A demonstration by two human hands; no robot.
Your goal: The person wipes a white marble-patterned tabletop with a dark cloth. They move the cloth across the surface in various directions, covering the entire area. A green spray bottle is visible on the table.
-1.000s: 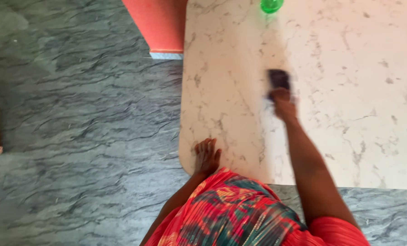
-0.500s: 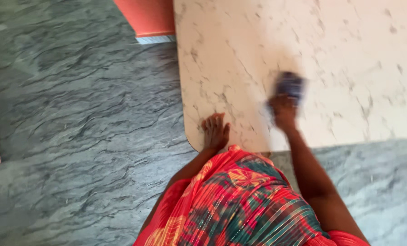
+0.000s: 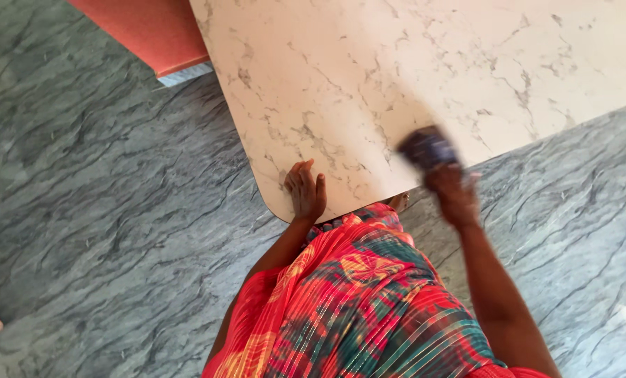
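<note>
Fingers (image 3: pixel 444 183) of the right hand (image 3: pixel 453 196) stay clamped on the dark cloth (image 3: pixel 427 148), now dragged back to the tabletop (image 3: pixel 411 63) edge, while the left hand (image 3: pixel 306 190) rests flat, fingers together.

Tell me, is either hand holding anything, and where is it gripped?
The right hand grips a dark blurred cloth at its near end, on the marble table. The left hand rests flat, empty.

The dark cloth (image 3: pixel 428 148) just ahead of the right hand (image 3: pixel 453 194) is showing only as a blur, so its weave and folds are escaping me. That hand is smearing too, its fingers running together; whether they are gripping the cloth is unclear. The table (image 3: pixel 369 77) beyond both hands is running off the top and right edges. Behind the left hand (image 3: pixel 306 190), the forearm is disappearing under the red dress (image 3: pixel 355 301).
</note>
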